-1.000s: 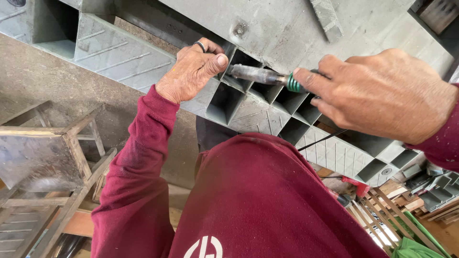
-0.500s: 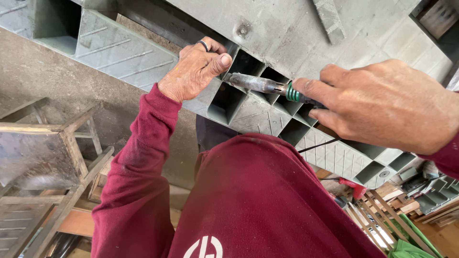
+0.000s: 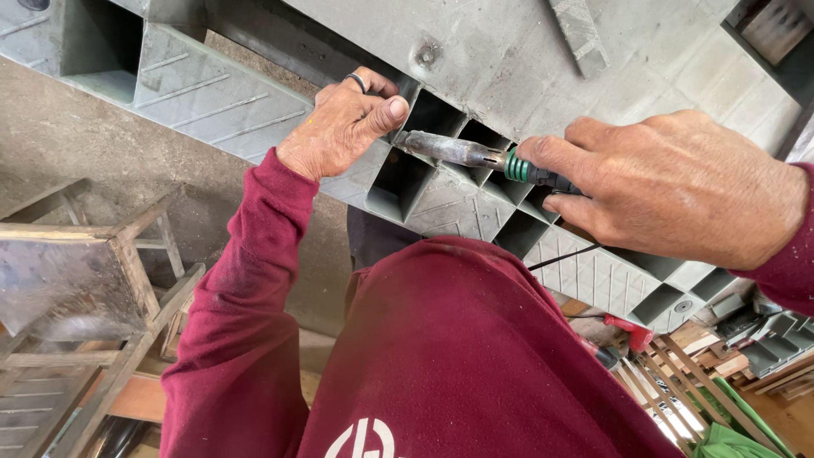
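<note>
A large grey plastic pallet [image 3: 509, 59] with square ribbed cells fills the top of the head view. My left hand [image 3: 343, 127], a ring on one finger, grips the edge of a cell wall, thumb pressed against it. My right hand [image 3: 678, 187] is closed around the green and black handle of a heating tool [image 3: 462, 151]. The tool's dull metal barrel points left, and its tip touches the cell wall just beside my left thumb. A thin black cord [image 3: 564, 256] runs down from under my right hand. Both sleeves and my shirt are dark red.
A worn wooden stool [image 3: 76, 271] stands at the lower left on the concrete floor [image 3: 76, 153]. Stacked wood strips, grey plastic pieces [image 3: 763, 339] and a red tool [image 3: 627, 331] lie at the lower right.
My right hand and the tool have shifted slightly down and left, bringing the barrel tip closer to my left thumb. My left hand keeps its grip on the cell wall.
</note>
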